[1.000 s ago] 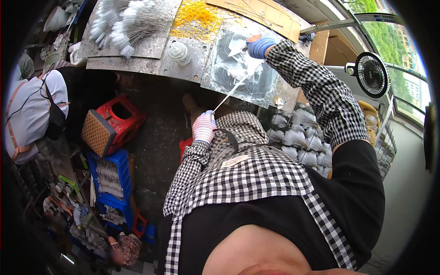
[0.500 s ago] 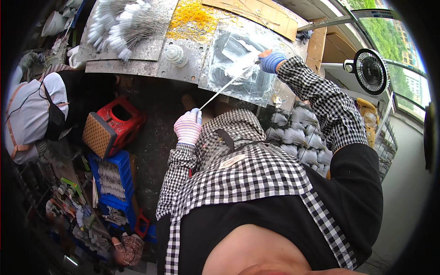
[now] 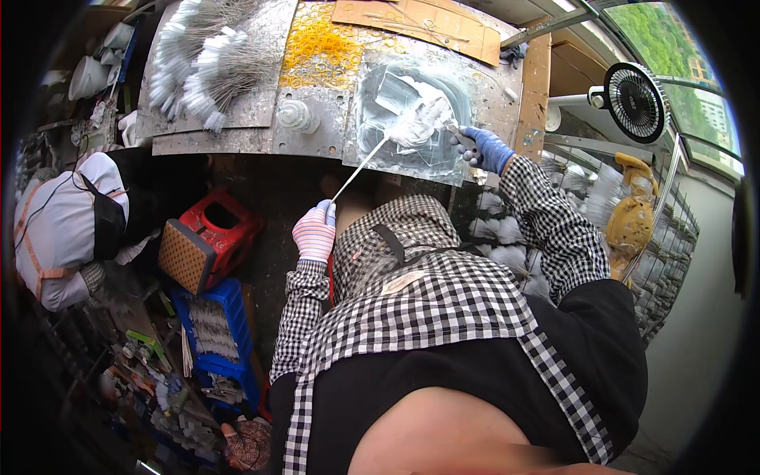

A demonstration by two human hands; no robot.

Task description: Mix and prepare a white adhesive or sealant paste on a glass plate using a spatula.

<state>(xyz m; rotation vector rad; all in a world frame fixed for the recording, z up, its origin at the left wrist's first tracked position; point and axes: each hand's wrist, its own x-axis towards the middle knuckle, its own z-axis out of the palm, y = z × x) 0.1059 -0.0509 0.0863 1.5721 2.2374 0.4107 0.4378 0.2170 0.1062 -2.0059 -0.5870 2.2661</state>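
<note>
Rod point(image 3: 356, 176), slim, straight and pale, is slanting from the left hand up to the edge of the work table point(image 3: 210, 143), its far end meeting a lumpy white mass point(image 3: 427, 119). Fingers of the left hand point(image 3: 314, 233) are closing snugly around the rod's near end, gripping it inside a knitted glove striped white, pink and blue. Right hand point(image 3: 487, 149), in a blue knitted glove with grey-coated fingertips, is hovering just beside the mass; its index finger is reaching out partly bent while the others are curling in, and I cannot tell whether they are pinching or touching anything.

The mass is looking soft, creased and wet, and it is lying on a grey sheet point(image 3: 375, 107) streaked with milky smears. Beside that sheet, a squat, see-through jar point(image 3: 294, 116) with rounded, ridged walls is standing on the metal-looking surface. Thin yellow rings point(image 3: 317, 49) are spreading behind it in a loose heap. Farther left, fans of wiry stems with translucent white ends point(image 3: 210, 71) are lying bundled. Flat brown cardboard point(image 3: 427, 32) is covering the back edge. Checked woven sleeves point(image 3: 546, 214) are covering both forearms, and a round black fan point(image 3: 633, 103) is standing off to the right.
</note>
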